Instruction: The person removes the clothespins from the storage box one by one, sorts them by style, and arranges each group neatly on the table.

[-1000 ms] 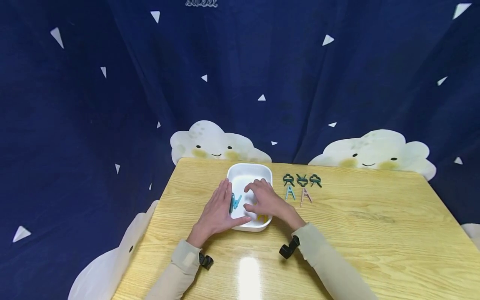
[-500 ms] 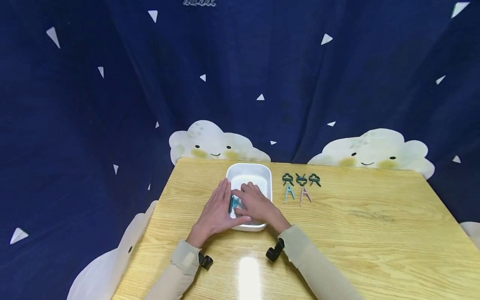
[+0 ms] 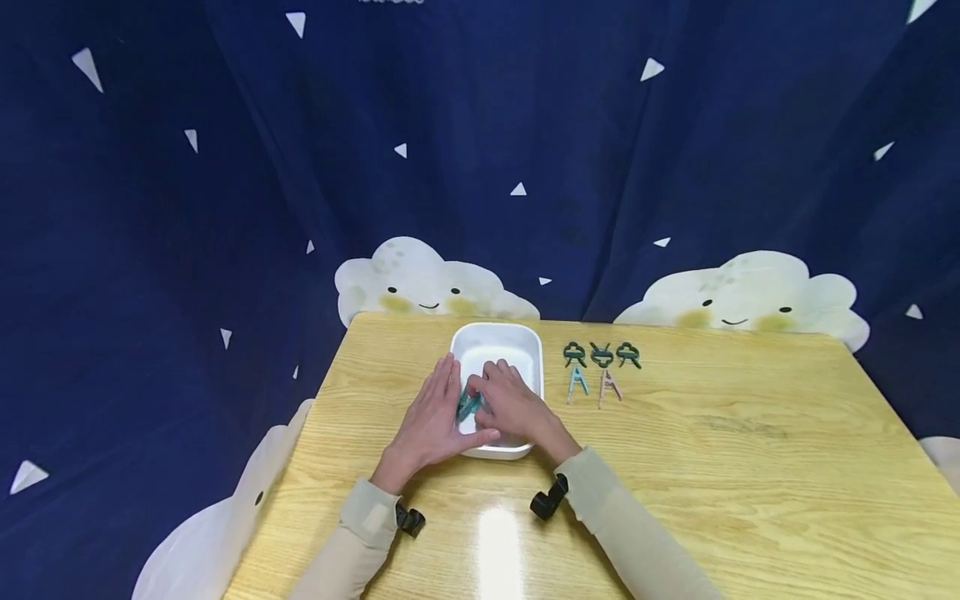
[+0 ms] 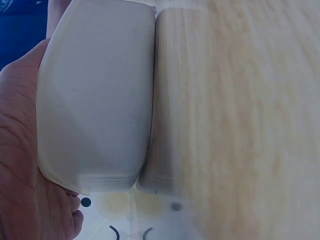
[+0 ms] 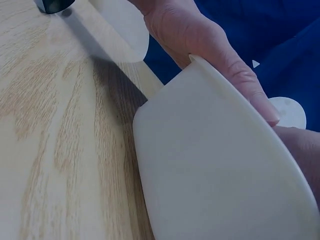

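A white bin (image 3: 497, 335) stands on the table. My left hand (image 3: 427, 421) lies along its left side, fingers straight and together, the thumb over the near rim; in the left wrist view the palm (image 4: 20, 150) is against the bin wall (image 4: 97, 100). Inside the bin, my right hand (image 3: 513, 407) has thumb and index finger curled round a teal clip (image 3: 468, 403) at the left wall. The right wrist view shows the bin's outer wall (image 5: 215, 165), with the left thumb (image 5: 240, 75) over its rim. The right palm hides part of the bin floor.
Right of the bin lie dark green clips (image 3: 602, 355) in a row, with a light blue clip (image 3: 577, 382) and a pink clip (image 3: 609, 386) below them. A blue curtain (image 3: 480, 150) with white clouds hangs behind the wooden table (image 3: 750, 450).
My right hand has moved left inside the bin to the teal clip, and its index finger has bent further. The yellow clips seen earlier are now hidden. The left hand stays at the bin.
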Available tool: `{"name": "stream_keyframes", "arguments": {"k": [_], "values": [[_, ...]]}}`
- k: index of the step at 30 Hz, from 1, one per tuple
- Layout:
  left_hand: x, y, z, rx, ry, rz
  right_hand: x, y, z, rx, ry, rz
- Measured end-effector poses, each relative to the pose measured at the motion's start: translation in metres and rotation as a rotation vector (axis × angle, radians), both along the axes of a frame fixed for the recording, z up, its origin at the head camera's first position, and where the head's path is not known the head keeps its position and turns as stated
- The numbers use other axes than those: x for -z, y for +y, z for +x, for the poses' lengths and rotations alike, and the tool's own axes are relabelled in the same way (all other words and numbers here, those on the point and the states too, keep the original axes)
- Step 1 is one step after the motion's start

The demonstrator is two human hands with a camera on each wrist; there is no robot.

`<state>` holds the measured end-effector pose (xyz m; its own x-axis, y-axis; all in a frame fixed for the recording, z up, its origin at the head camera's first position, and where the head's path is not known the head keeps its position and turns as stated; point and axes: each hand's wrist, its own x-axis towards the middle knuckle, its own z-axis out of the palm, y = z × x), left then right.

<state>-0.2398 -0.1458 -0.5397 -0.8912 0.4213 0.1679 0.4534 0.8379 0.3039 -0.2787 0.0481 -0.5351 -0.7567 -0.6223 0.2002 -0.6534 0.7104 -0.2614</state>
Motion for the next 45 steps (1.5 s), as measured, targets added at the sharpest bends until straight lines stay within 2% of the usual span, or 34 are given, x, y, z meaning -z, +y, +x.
{"name": "stream_keyframes", "arguments": {"k": [7, 18, 24, 30, 38, 45], "values": [[-0.0029, -0.0023, -0.0011, -0.004, -0.008, -0.019, -0.0047, -0.0033, -0.0021, 0.025, -0.029, -0.01], [-0.0031, -0.0026, -0.002, -0.011, -0.004, -0.022, -0.0069, -0.0037, -0.0033, 0.041, -0.032, 0.06], [-0.0022, -0.0026, -0.0009, -0.01, 0.007, -0.021, -0.0067, -0.0029, -0.0011, 0.04, -0.021, 0.049], [-0.0009, -0.0008, -0.0001, 0.003, 0.027, -0.027, -0.0055, -0.0009, 0.0004, 0.076, -0.004, 0.012], [-0.0006, 0.0001, -0.0004, 0.001, 0.013, -0.018, -0.0044, 0.0002, 0.0008, 0.098, 0.008, -0.016], [-0.0024, 0.0002, 0.0, -0.002, -0.017, -0.015, -0.0005, -0.0017, 0.002, 0.15, 0.035, 0.06]]}}
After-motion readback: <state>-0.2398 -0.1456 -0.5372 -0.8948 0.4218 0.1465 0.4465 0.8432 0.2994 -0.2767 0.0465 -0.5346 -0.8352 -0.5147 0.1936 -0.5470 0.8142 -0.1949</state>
